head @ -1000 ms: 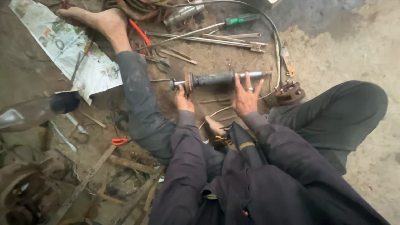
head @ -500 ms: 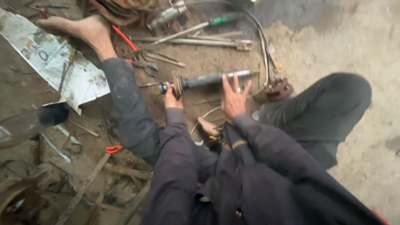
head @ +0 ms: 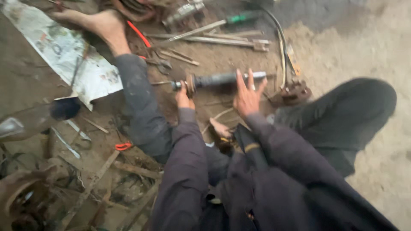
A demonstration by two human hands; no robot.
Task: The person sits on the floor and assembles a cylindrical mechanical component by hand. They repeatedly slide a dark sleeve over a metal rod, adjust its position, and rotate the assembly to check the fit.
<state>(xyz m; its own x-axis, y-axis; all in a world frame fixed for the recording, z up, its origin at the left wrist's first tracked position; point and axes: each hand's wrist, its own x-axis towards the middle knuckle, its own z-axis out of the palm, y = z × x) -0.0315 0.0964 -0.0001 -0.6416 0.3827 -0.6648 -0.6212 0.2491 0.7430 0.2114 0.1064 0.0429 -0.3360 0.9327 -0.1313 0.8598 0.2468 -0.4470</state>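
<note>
The dark shaft lies crosswise above the dirt floor, far from the seated person. The left hand grips its flanged left end; the right hand rests against its right part, fingers spread. Risk: the unclamped right end may slip and drop into the grit. Both forearms extend forward.

Blurred and hidden parts
The left hand hides part of the shaft; the newspaper is cut off at the edge.
</note>
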